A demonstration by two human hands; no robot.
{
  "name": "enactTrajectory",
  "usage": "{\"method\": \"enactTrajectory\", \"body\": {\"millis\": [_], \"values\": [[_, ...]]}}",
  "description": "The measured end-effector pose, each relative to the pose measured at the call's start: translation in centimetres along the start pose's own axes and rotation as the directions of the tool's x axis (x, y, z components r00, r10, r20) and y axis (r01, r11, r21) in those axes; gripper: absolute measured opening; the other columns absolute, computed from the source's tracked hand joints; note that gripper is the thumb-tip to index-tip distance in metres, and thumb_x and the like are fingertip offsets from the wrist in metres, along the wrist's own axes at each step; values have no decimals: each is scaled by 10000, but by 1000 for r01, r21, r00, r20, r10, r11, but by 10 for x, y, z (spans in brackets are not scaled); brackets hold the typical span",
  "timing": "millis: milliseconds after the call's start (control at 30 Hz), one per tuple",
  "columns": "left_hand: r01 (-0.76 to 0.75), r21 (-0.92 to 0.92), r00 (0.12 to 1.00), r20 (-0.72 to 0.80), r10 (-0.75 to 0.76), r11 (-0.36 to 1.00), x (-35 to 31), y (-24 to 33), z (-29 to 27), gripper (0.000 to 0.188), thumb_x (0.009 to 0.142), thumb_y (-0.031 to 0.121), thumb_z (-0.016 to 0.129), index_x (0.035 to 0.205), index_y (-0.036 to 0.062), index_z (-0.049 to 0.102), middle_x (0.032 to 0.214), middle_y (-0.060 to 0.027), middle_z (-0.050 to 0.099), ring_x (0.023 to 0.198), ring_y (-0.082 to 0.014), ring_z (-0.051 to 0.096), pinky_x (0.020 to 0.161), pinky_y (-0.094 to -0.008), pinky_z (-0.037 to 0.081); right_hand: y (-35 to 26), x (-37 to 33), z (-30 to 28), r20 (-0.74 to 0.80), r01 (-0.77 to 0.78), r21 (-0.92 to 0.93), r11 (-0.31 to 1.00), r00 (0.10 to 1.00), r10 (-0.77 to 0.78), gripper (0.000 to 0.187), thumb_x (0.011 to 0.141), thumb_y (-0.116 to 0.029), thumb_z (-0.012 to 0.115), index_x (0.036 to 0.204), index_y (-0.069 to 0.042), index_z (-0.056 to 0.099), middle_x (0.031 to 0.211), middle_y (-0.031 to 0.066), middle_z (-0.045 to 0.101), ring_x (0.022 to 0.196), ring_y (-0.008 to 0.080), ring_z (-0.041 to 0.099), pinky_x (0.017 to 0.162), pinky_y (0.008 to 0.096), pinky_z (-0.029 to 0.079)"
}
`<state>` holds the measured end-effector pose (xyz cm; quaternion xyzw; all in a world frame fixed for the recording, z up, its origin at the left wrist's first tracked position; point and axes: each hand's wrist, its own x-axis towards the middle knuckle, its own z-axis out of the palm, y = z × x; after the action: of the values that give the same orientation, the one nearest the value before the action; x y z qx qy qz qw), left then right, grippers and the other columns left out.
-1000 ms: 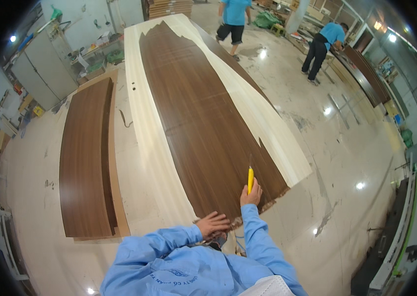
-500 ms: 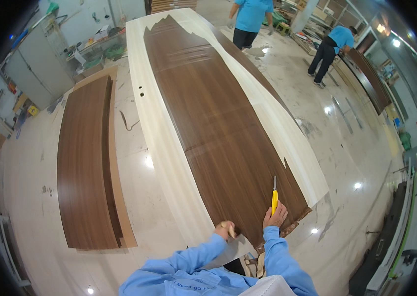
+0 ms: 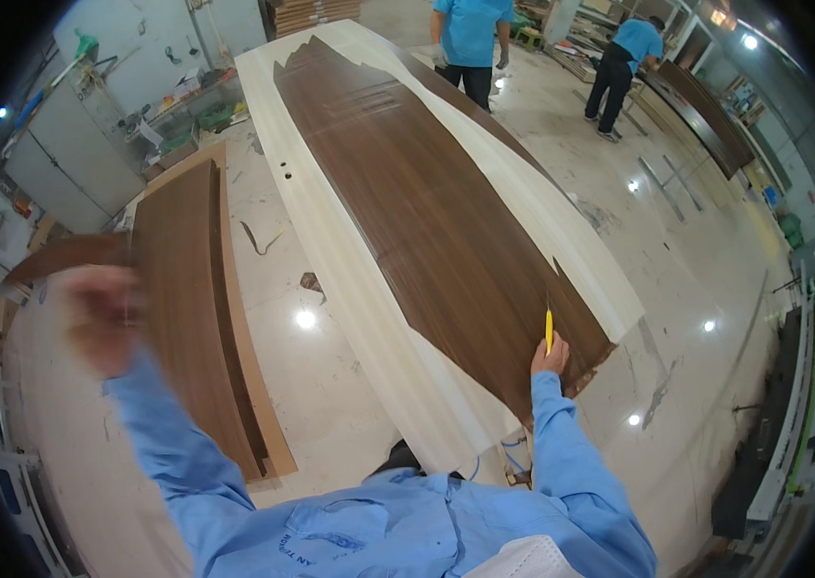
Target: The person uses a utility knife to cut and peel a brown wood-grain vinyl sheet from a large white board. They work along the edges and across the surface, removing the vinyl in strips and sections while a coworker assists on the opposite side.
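Observation:
Far out on the left, my left hand (image 3: 101, 323) is smeared by motion. A curved brown strip (image 3: 70, 256) is in the air against its upper side; the blur hides whether the fingers grip it. My right hand (image 3: 550, 356) is closed round a yellow utility knife (image 3: 549, 329), its blade pointing away from me. That hand rests near the near right end of a long panel, pale with a brown wood-grain sheet (image 3: 427, 222) along its middle. Bare pale surface (image 3: 470, 405) shows at the panel's near left corner.
Stacked brown panels (image 3: 176, 318) lie on cardboard (image 3: 268, 424) to the left. A dark scrap (image 3: 312, 283) and a thin curled strip (image 3: 255, 239) are on the floor. Two people in blue shirts (image 3: 472, 34) (image 3: 638, 40) are at the far side.
My left hand has swung from the panel's near end far to the left, and a brown strip now appears by it. More pale surface shows there. My right hand stays on the knife.

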<state>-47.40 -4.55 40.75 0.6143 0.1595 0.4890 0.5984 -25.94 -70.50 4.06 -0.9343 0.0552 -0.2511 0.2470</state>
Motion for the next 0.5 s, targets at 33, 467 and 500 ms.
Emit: {"method": "enactTrajectory", "body": {"millis": [33, 467, 500], "values": [[99, 76, 982, 151, -110, 992, -48, -21, 27, 385, 1010, 489, 543, 885, 132, 609, 783, -33, 602, 638, -117, 536, 541, -297, 447, -4, -2, -2, 5, -129, 77, 989, 992, 129, 386, 940, -204, 638, 1294, -63, 580, 1090, 140, 619, 990, 320, 608, 891, 456, 498], [931, 351, -175, 662, -728, 95, -630, -134, 189, 394, 983, 383, 669, 1130, 17, 658, 1022, -86, 688, 960, -174, 645, 876, -327, 518, -32, -269, -343, 136, -544, 671, 504, 758, 638, 197, 1052, -227, 531, 1068, -32, 556, 762, 17, 540, 615, 90, 533, 539, 247, 420], [891, 404, -154, 696, -701, 205, -653, -139, 206, 450, 965, 402, 686, 1170, 4, 640, 1051, -87, 685, 982, -174, 640, 882, -327, 515, -27, -292, -362, 131, -576, 655, 489, 724, 677, 199, 1053, -229, 532, 1063, -32, 556, 771, 21, 543, 607, 93, 534, 530, 250, 420]]}}
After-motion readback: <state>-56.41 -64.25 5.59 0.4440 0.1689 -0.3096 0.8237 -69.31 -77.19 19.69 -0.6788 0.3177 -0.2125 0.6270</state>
